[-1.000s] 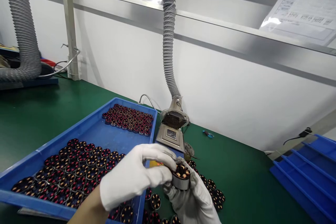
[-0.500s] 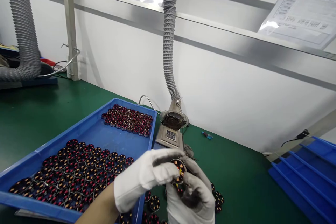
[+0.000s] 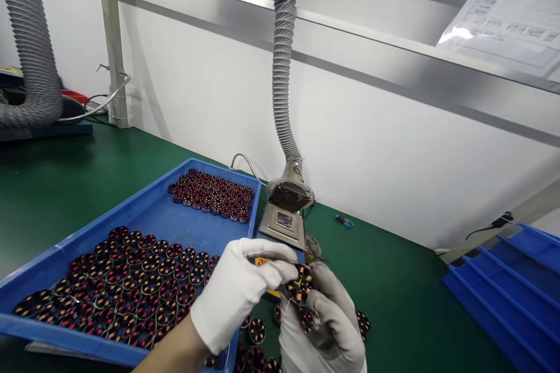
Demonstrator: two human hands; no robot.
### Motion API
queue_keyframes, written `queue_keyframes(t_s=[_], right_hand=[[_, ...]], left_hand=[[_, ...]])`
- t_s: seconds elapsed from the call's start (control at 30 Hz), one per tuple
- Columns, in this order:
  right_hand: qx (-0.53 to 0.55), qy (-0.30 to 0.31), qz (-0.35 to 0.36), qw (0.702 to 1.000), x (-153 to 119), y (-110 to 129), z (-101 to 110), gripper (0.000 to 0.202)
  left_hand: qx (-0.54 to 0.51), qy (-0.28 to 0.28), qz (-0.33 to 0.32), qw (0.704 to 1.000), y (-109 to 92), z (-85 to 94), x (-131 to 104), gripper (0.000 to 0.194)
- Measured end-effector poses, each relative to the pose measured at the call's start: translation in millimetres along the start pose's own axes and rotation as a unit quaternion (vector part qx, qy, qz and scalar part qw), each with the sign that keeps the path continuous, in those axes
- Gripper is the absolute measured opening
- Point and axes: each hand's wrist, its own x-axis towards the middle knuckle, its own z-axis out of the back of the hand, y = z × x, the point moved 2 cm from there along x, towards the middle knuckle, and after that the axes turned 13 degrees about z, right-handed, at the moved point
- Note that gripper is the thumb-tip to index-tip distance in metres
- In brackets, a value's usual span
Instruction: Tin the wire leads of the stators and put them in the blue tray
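Observation:
A round black part with copper windings (image 3: 299, 284) is held between my two white-gloved hands. My left hand (image 3: 251, 285) pinches its left edge with thumb and fingers. My right hand (image 3: 326, 320) wraps round its right side, its glove darkened at the fingers. Another wound part (image 3: 307, 319) shows under the first, against my right palm. A thin wire end sticks out below the held part. To the left, a blue tray (image 3: 175, 218) holds many similar red and copper parts in two groups. More such parts (image 3: 256, 331) lie on the green table below my hands.
Behind my hands stands a metal device with a square plate (image 3: 284, 221) under a round fume hood (image 3: 289, 193) on a grey hose (image 3: 284, 64). Small pliers (image 3: 344, 221) lie at the back. Blue stacked trays (image 3: 511, 291) are at the right, a metal shelf rail above.
My hands have shifted slightly and turned the held part. My right hand has moved a little right and down, and a yellow and blue surface now shows behind my left fingers.

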Motion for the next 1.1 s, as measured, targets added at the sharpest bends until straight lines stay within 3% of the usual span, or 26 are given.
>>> queue_keyframes(t_s=[0.1, 0.2, 0.3, 0.4, 0.53, 0.67, 0.73, 0.83, 0.97, 1.1], right_hand=[[-0.018, -0.022, 0.044, 0.999, 5, 8, -4, 0.031], [0.000, -0.011, 0.034, 0.999, 10, 10, -6, 0.035], [0.014, -0.005, 0.028, 0.999, 10, 11, -6, 0.036], [0.005, -0.013, 0.029, 0.999, 8, 14, -7, 0.032], [0.009, -0.012, 0.016, 1.000, 7, 18, -12, 0.033], [0.008, -0.007, 0.024, 1.000, 7, 17, -12, 0.033], [0.004, 0.005, 0.044, 0.999, 7, 14, -10, 0.033], [0.004, 0.030, 0.087, 0.996, 8, 9, -6, 0.030], [-0.015, 0.050, 0.120, 0.991, 10, 8, -5, 0.025], [-0.027, 0.011, 0.063, 0.998, 12, 11, -6, 0.029]], left_hand=[[-0.055, -0.022, -0.076, 0.995, 4, 3.5, -2, 0.026], [-0.068, -0.034, -0.129, 0.989, 2, 7.3, -5, 0.029], [-0.020, -0.010, -0.068, 0.997, -3, 2.9, -5, 0.034], [-0.010, -0.024, -0.018, 0.999, -5, -1.7, -4, 0.027], [0.005, -0.032, -0.023, 0.999, -6, 1.4, -5, 0.025], [0.020, -0.049, -0.083, 0.995, -12, 11.9, -9, 0.030], [0.067, -0.012, -0.073, 0.995, -13, 11.5, -9, 0.030], [0.128, 0.023, -0.035, 0.991, -8, 4.6, -7, 0.009], [0.048, -0.023, -0.034, 0.998, 1, 1.1, -1, 0.005], [-0.079, -0.054, -0.098, 0.991, 2, 11.6, 4, 0.009]])
